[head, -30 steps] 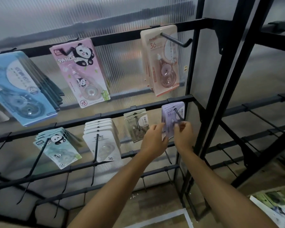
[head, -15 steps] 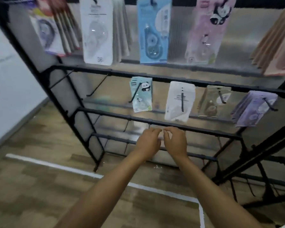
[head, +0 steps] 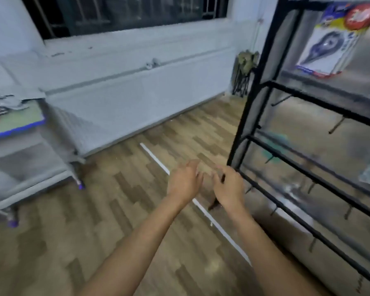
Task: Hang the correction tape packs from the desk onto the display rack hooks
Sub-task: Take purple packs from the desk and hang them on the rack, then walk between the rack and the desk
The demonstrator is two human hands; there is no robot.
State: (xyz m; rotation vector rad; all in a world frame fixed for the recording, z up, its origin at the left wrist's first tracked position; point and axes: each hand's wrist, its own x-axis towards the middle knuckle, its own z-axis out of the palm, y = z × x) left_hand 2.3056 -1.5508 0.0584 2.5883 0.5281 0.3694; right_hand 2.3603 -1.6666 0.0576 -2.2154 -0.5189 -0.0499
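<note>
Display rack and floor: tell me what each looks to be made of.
Display rack: probably metal, painted matte black, judging by its thin straight bars and slim hooks. Floor: wood or wood-look laminate, going by the staggered brown planks with grain and slight sheen; which one is unclear.

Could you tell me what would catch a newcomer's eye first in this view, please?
Two bare hands reach out over the wooden floor at centre, the left hand and the right hand both empty with fingers loosely curled. At right stands the black display rack, one correction tape pack hanging at its top. A grey desk sits at far left.
</note>
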